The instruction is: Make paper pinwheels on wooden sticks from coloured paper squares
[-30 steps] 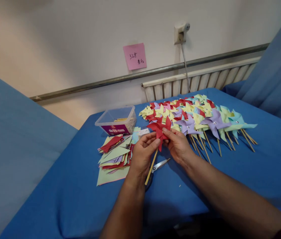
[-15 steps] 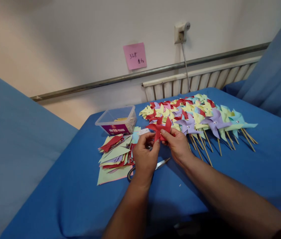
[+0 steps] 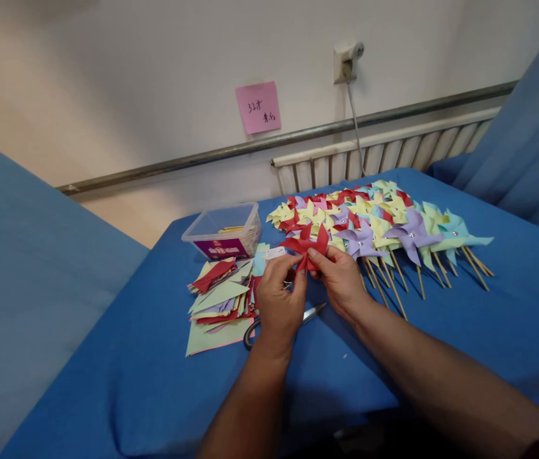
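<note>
Scissors point(image 3: 281, 324) under left hand point(image 3: 279, 299), pinwheels point(image 3: 379, 223) nr right.

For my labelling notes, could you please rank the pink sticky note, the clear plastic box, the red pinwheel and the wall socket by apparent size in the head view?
1. clear plastic box
2. red pinwheel and pink sticky note, too alike to rank; the hands hide part of the pinwheel
3. wall socket
</note>
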A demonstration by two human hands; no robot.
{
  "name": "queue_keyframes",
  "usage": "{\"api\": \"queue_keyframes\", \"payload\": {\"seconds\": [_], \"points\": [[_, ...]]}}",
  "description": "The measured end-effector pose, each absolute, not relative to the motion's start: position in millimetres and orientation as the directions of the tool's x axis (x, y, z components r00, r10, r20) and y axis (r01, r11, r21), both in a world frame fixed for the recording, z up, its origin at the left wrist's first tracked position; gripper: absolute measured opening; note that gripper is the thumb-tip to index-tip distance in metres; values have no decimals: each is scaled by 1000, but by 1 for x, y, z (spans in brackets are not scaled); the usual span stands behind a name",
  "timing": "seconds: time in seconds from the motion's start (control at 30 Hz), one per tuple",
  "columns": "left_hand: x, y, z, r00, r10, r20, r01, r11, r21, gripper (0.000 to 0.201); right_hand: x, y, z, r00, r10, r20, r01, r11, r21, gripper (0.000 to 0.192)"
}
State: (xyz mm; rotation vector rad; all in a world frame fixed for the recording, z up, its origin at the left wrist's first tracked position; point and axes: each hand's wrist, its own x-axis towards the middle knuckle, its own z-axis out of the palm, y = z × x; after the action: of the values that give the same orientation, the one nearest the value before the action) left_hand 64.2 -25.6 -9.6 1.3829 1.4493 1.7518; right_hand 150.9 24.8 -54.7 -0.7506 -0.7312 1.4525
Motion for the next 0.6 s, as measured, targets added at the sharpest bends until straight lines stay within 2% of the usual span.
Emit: {"api": "queue_keyframes", "payload": {"seconds": [0.17,0.4,0.5,0.6], "points": [[63,-26,-9,-357,849,389,220,-329,919,15,152,25,-54,-19,1000,-10,-590,-19,-807,29],[51,-16,-17,-322,938,127,-156,-184,970,23,153,29,-54,-9,999,-46,-614,-42,-788,32],[45,-10,-23,-326,945,-14,-329,-100,939,24,153,29,-55,-26,999,-47,-611,-53,-790,31],[42,-7,-26,-198,969,-148,-490,33,871,25,153,27,-56,-54,998,-38,-607,-63,-793,29]]}}
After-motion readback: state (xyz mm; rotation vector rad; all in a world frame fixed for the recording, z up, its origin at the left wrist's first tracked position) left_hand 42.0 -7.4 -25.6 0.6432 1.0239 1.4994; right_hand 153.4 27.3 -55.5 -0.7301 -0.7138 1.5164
